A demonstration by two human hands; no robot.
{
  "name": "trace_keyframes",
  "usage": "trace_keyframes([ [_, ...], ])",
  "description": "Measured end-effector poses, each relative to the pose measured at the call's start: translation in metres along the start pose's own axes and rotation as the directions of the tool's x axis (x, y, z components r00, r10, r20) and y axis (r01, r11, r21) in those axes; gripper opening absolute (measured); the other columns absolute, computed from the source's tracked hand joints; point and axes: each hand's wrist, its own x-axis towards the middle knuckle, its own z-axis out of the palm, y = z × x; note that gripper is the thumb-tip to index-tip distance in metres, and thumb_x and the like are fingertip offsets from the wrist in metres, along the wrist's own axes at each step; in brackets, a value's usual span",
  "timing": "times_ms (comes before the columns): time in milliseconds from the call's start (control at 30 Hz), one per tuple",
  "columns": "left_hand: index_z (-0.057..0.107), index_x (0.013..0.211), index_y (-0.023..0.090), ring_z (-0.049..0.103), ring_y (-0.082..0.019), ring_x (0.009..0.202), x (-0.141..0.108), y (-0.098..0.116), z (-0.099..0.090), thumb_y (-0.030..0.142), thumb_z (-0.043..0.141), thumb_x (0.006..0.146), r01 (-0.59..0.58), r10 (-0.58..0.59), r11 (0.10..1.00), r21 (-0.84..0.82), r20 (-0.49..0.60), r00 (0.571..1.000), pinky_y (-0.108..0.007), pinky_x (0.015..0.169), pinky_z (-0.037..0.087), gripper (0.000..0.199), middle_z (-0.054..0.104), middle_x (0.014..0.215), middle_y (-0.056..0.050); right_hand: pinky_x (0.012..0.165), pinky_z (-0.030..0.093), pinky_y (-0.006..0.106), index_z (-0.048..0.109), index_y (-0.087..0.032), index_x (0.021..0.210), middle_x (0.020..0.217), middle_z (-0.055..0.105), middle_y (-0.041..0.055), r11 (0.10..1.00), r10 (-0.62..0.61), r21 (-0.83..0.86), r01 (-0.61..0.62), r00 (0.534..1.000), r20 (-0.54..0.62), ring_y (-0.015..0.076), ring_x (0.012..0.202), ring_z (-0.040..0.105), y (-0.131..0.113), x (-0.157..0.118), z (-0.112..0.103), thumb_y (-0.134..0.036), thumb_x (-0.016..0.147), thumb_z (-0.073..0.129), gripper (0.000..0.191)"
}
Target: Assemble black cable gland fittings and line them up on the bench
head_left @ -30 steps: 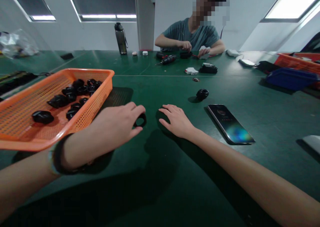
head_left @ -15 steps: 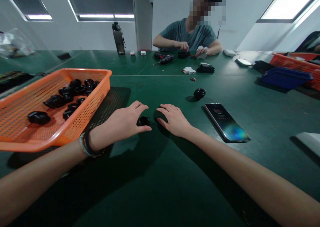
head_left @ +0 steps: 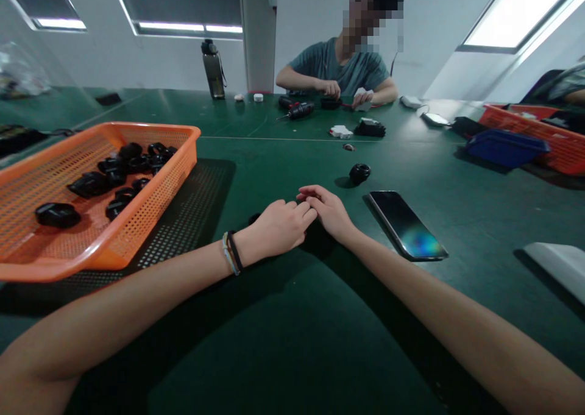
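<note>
The left hand [head_left: 280, 227] and right hand [head_left: 331, 211] meet over the middle of the table [head_left: 278, 336], their fingertips touching or overlapping. The fingers of both are bent; whether either grip is clamped on something between them cannot be told, as the left hand's back and knuckles hide the space. Two bands [head_left: 232, 253], one dark and one pale, circle the left wrist. Just beyond the left hand, a small black piece [head_left: 254, 218] shows on the table, mostly hidden behind it.

Past the right hand, toward the far edge, sits a round black part [head_left: 360, 173] with an opening in it. A phone [head_left: 408, 226] lies flat to the right of that hand, slanting. Left of the left hand, the orange basket [head_left: 153, 220] holds a loose group of black parts [head_left: 58, 215], one set apart from the rest.

Farther out, a white piece [head_left: 340, 132] and a black block [head_left: 370, 128] lie near each other. Along the far edge are a bottle [head_left: 213, 70], upright, and a power drill [head_left: 300, 110] on its side. A person [head_left: 340, 67] sits there, both hands at small items. Toward the right edge, a blue tray [head_left: 506, 148] stands beside a red basket [head_left: 560, 144].
</note>
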Motion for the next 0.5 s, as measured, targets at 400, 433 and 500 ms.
trace_keyframes([
  [400, 0.04, 0.123, 0.017, 0.053, -0.027, 0.11, -0.062, -0.048, 0.014, 0.044, 0.057, 0.077, 0.136, -0.234, 0.857, -0.497, -0.141, 0.962, -0.043, 0.094, 0.044, 0.056, 0.053, 0.121, -0.013, 0.071, 0.046, 0.035, 0.059, -0.02, 0.094, 0.089, 0.061, 0.0063, 0.979, -0.195, -0.073, 0.189, 0.978, -0.077, 0.0192, 0.082, 0.057, -0.022, -0.023, -0.007, -0.027, 0.082, 0.043, 0.021],
  [433, 0.038, 0.124, 0.016, 0.053, -0.029, 0.111, -0.066, -0.051, 0.018, 0.046, 0.06, 0.074, 0.167, -0.251, 0.837, -0.52, -0.095, 0.963, -0.044, 0.095, 0.044, 0.061, 0.052, 0.122, -0.014, 0.069, 0.045, 0.034, 0.059, -0.02, 0.094, 0.088, 0.059, 0.0058, 0.953, -0.275, -0.145, 0.267, 0.961, -0.032, 0.0189, 0.08, 0.056, -0.025, -0.026, -0.007, -0.027, 0.081, 0.044, 0.021],
  [500, 0.04, 0.119, 0.016, 0.052, -0.03, 0.11, -0.07, -0.053, 0.022, 0.049, 0.064, 0.07, 0.248, -0.306, 0.801, -0.545, -0.017, 0.952, -0.047, 0.095, 0.043, 0.064, 0.052, 0.119, -0.014, 0.069, 0.045, 0.035, 0.059, -0.021, 0.098, 0.091, 0.054, 0.0062, 0.897, -0.37, -0.235, 0.374, 0.927, 0.063, 0.0196, 0.082, 0.054, -0.03, -0.031, -0.005, -0.03, 0.081, 0.048, 0.022],
])
